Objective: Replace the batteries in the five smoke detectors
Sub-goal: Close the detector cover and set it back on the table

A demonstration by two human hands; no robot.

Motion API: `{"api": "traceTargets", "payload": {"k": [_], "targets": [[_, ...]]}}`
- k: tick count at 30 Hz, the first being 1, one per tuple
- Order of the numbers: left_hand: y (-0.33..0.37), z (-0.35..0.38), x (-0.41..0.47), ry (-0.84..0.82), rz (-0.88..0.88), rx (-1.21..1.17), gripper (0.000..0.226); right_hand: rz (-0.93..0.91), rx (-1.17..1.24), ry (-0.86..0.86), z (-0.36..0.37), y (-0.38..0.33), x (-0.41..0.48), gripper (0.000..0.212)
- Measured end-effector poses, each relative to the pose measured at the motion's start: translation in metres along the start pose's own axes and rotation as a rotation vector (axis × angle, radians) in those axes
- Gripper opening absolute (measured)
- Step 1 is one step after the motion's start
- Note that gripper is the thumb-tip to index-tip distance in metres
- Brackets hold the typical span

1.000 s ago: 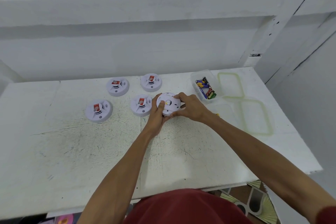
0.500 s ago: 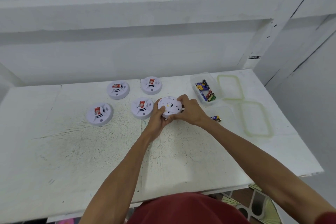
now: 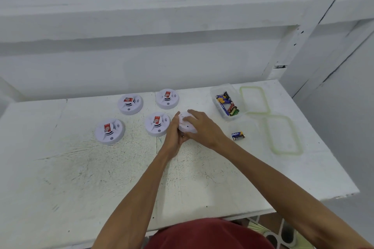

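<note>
Left hand (image 3: 173, 136) gripping near-left edge of fifth smoke detector (image 3: 186, 124), right hand (image 3: 203, 127) wrapped over top, mid-bench (image 3: 101, 178). Other four detectors (image 3: 157, 124) sit left, two loose batteries (image 3: 238, 136) right.

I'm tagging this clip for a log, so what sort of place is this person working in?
Probably a plain indoor work corner rather than a furnished room: a scuffed white-painted table against bare white walls, carrying smoke detectors and a clear tub of batteries, with patterned floor tiles below.
</note>
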State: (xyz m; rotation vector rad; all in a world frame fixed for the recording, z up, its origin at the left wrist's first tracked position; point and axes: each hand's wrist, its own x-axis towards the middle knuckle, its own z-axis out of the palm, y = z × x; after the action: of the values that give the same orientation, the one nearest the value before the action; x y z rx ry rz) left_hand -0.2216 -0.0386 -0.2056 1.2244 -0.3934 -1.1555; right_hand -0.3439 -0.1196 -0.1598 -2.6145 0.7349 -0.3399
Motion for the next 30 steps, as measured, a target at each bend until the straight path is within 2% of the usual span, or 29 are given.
{"api": "traceTargets", "payload": {"k": [2,6,8,11,15,17,21,23,26,30], "targets": [[0.000,-0.002,-0.001,0.013,0.004,-0.010,0.058,-0.019,-0.044,0.024,0.002,-0.004,-0.002,0.050],[-0.006,-0.006,0.001,0.021,0.028,0.050,0.045,0.042,-0.054,0.122,-0.001,-0.015,0.000,0.047],[-0.009,-0.004,0.000,-0.020,0.056,0.109,0.043,0.161,-0.034,0.155,-0.006,-0.016,0.001,0.044],[-0.011,0.001,-0.001,-0.062,0.167,0.251,0.046,0.381,0.166,0.226,-0.011,-0.013,0.001,0.045],[-0.019,0.001,0.004,-0.038,0.271,0.357,0.051,0.536,0.344,0.329,-0.011,-0.012,0.001,0.047],[-0.018,0.003,0.003,-0.032,0.269,0.382,0.052,0.566,0.346,0.355,-0.008,-0.010,0.001,0.048],[-0.017,0.005,-0.002,-0.046,0.244,0.338,0.058,0.516,0.318,0.344,-0.004,-0.007,0.001,0.033],[-0.019,0.007,-0.005,0.001,0.215,0.310,0.066,0.577,0.492,0.365,-0.005,-0.009,0.001,0.033],[-0.017,0.007,-0.010,0.071,0.161,0.255,0.060,0.703,0.988,0.426,-0.001,-0.015,0.001,0.036],[-0.007,0.004,-0.010,-0.050,0.178,0.178,0.040,0.743,1.291,0.429,0.012,-0.022,0.002,0.051]]}}
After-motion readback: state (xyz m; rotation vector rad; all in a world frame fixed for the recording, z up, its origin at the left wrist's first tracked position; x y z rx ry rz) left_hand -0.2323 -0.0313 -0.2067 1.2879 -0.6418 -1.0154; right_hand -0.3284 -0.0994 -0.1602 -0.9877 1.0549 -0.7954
